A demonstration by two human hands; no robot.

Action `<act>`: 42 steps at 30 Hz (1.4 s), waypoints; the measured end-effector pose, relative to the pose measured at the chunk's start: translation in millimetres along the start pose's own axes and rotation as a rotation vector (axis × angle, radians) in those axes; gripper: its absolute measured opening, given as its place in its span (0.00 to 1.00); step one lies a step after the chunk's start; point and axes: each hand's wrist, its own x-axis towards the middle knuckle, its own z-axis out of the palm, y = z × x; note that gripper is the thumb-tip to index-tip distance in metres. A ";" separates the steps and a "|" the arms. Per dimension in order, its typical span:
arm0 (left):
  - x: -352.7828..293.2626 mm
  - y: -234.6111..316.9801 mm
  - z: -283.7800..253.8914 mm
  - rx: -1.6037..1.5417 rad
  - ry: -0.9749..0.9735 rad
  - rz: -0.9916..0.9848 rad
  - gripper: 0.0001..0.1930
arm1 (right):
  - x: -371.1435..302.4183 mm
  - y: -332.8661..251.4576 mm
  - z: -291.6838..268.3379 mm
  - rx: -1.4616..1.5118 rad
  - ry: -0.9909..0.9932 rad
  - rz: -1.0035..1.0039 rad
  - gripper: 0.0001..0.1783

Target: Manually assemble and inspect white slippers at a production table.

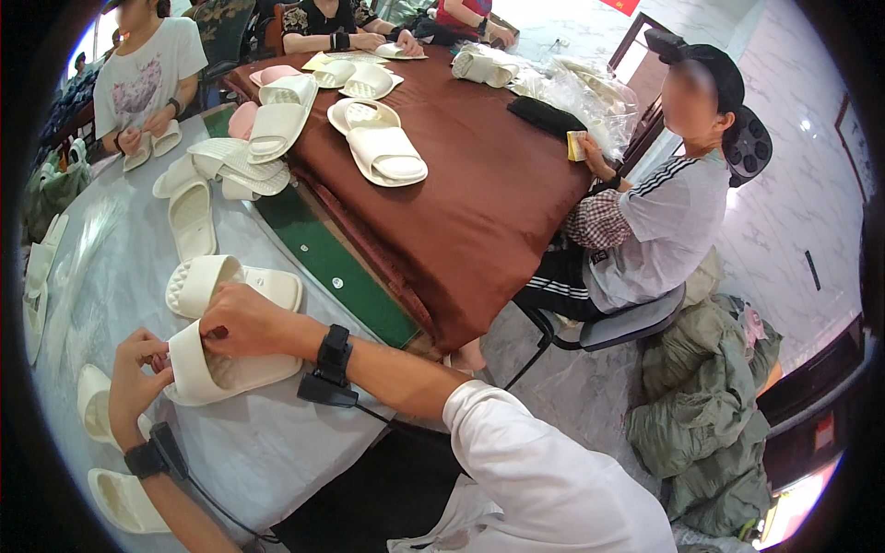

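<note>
A cream slide slipper (253, 374) lies on the grey-white covered table in front of me, its strap toward the left. My left hand (138, 376) reaches to the front of the strap, thumb and fingers closed on its edge. From the other side my right hand (247, 323) is curled over the strap's rear edge, its fingertips partly hidden inside. Just beyond lies a matching slipper (205, 284), partly behind my right hand. Two more cream slippers, one partly behind my left hand (95, 396) and one nearer me (124, 502), lie on the left.
More cream slippers (192, 217) lie farther along the table (304, 442). A brown-covered table (442, 221) adjoins it, bearing slippers (385, 152), a black pouch (546, 115) and clear plastic bags (590, 92). Several people sit around. Green sacks (705, 415) stand on the right floor.
</note>
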 end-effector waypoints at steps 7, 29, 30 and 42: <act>4.9 -18.3 -4.0 0.121 0.038 0.074 0.11 | -1.6 -7.3 -6.7 0.116 -0.122 0.060 0.07; 0.3 -6.4 -24.7 0.212 0.306 0.292 0.04 | 10.5 -17.2 -21.8 -0.105 0.286 -0.216 0.06; 3.6 -1.8 -20.8 0.114 0.319 0.330 0.04 | 10.0 -16.8 -24.8 -0.104 0.319 -0.217 0.07; 12.3 46.6 29.1 -0.160 0.348 0.517 0.10 | 13.5 -47.0 1.2 0.296 0.281 0.148 0.12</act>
